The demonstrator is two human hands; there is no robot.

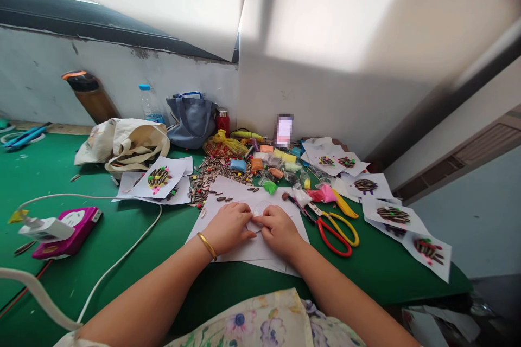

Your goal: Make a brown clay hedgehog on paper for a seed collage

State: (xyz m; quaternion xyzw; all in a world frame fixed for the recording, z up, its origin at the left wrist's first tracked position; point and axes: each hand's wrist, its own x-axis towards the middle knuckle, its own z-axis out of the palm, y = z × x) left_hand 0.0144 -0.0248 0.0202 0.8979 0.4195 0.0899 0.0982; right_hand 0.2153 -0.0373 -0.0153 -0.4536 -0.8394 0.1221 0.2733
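Observation:
My left hand, with a gold bangle on its wrist, rests on a white sheet of paper on the green table. Its fingers are curled and press down near the sheet's middle. My right hand lies beside it, fingertips pinched together and touching the left hand's fingertips. What they pinch is too small to make out. A few sunflower seeds lie on the paper just beyond my hands, and a big pile of seeds lies behind that.
Red and yellow scissors lie right of the paper. Small clay bags and seed pictures on paper spread to the right, another picture to the left. Tote bags, bottles, a pink device and white cables lie left.

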